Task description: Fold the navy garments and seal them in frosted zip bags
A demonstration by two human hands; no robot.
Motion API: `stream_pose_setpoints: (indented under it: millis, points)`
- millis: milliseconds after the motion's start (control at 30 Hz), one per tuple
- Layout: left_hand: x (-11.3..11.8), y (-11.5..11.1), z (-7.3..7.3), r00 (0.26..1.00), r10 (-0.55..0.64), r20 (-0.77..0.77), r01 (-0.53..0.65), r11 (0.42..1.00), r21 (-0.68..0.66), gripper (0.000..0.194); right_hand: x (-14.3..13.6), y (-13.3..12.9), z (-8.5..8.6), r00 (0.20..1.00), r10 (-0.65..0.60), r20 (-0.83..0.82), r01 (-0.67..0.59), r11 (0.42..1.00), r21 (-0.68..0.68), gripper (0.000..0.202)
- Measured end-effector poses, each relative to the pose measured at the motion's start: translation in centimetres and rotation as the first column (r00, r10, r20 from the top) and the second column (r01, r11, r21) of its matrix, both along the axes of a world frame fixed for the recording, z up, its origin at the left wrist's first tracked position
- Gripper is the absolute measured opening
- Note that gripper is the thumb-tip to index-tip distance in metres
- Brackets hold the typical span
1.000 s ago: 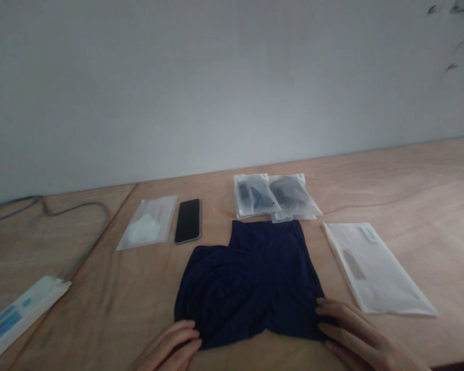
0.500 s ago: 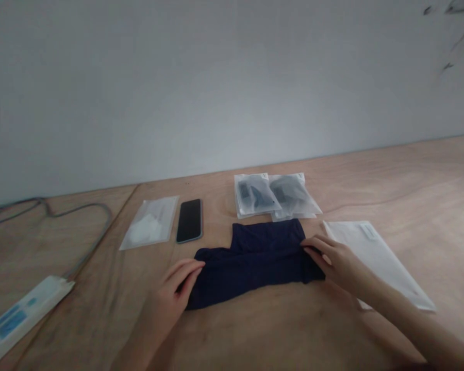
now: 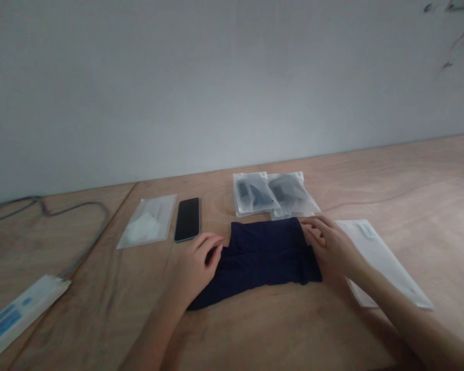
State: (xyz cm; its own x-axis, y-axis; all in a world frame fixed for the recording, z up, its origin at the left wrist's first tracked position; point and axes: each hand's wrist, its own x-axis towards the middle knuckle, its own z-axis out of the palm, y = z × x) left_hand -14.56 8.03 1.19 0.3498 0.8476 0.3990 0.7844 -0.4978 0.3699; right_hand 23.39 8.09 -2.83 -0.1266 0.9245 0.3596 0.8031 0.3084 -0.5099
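Your left hand [image 3: 197,262] and right hand [image 3: 332,246] curl at the navy cloth's [image 3: 268,257] sides, lower middle of frame; can't tell if you're pinching. Mid-frame, cloudy bags [image 3: 292,196] hold dark stuff [image 3: 261,195].

Seemingly an indoor workroom with a table, perhaps a packing corner; whether it belongs to a home or a workshop cannot be told. A pale, undecorated wall [image 3: 216,93] fills twelve o'clock, with small dark marks [image 3: 447,65] at two. A wood-grained tabletop [image 3: 390,180] meets its foot. Frosted plastic bags [image 3: 253,198] between three and four o'clock and a navy garment [image 3: 270,252] at five point to packing; a white power strip [image 3: 25,306] lies at eight, its grey cable [image 3: 95,203] at nine.
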Motion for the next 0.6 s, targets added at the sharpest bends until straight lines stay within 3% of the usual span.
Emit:
stream_pose_setpoints:
  millis: [100,200,400,600]
  points:
    - [3.0,3.6,-0.7,1.000,0.029,0.002,-0.029,0.998,-0.061,0.028,-0.5,2.8,-0.4,0.999,-0.043,0.027,0.043,0.999,-0.012,0.022]
    - [4.5,5.9,-1.6,1.000,0.024,0.010,-0.023,0.993,-0.117,0.022,-0.9,3.7,-1.2,0.998,-0.051,0.043,0.051,0.999,-0.011,0.024]
    - [3.6,4.7,-1.9,0.994,-0.060,0.087,0.078,0.972,-0.223,0.010,0.0,1.6,-1.8,0.998,0.049,0.050,-0.046,0.998,-0.050,0.035]
    - [3.7,4.8,-0.3,0.982,-0.082,0.168,0.117,0.971,-0.207,0.009,0.6,2.8,-1.0,0.998,0.060,-0.002,-0.060,0.997,-0.046,0.013]
